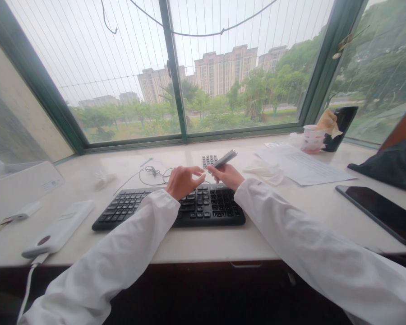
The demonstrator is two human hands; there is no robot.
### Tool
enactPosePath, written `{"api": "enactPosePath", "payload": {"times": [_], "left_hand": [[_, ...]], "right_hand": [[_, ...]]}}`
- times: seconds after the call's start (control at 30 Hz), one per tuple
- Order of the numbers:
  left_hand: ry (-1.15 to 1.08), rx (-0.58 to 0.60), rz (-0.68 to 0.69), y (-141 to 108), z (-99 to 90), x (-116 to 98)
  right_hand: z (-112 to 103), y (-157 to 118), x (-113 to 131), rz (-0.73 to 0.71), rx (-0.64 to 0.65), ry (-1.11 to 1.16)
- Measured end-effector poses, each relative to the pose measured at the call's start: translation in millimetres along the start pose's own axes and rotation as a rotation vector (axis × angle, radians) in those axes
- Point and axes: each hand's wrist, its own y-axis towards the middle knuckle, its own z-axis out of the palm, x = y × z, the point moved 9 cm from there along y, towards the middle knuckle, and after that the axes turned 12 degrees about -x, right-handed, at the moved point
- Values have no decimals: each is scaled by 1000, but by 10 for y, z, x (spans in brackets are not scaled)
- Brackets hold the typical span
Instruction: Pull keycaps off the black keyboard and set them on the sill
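Two hands: we are watching the person's left hand [184, 183] and right hand [226, 175] working just above a black keyboard [209, 205]; they are just beside each other, and we cannot tell if they are touching.
Right hand: it is pinching a slim grey handheld object [225, 159]; thumb and fingers are closing on its lower end, and its upper end is tilting up and away from the person; we cannot tell exactly what the object is.
Left hand: it is hovering over the keyboard, holding nothing; its fingers [193, 170] are curling loosely together, with the tips pointing toward the object and stopping just short of it.
Object's place: it is sitting in the right hand, above the keyboard's far edge, just beside a small black numeric keypad [209, 160].
Sleeves: loose white sleeves [291, 225] are covering both forearms.
Left of the hands: a thin black cable [152, 174] is lying tangled on a pale stone sill [203, 246]; a white power bank [57, 228] is resting near the edge, its white cord [29, 284] hanging down.
Right of the hands: crumpled white cloth [264, 174] is lying beside a printed paper sheet [307, 167]; a black tablet [380, 212] is lying farther right.
Far end: a paper cup [311, 141] is standing near the window [174, 67].
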Motion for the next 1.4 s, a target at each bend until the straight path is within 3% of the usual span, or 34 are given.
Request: {"api": "enactPosePath", "payload": {"times": [0.4, 0.73, 1.13, 1.4], "left_hand": [[-22, -22, -1, 10, -40, -21], [50, 39, -13, -5, 12, -32], [69, 43, -24, 10, -17, -14], [13, -17, 3, 23, -77, -66]], "right_hand": [[84, -10, -9, -26, 27, 194], [78, -45, 46, -77, 45, 128], [18, 13, -36, -85, -29, 83], [-18, 5, 44, -79, -41, 182]]}}
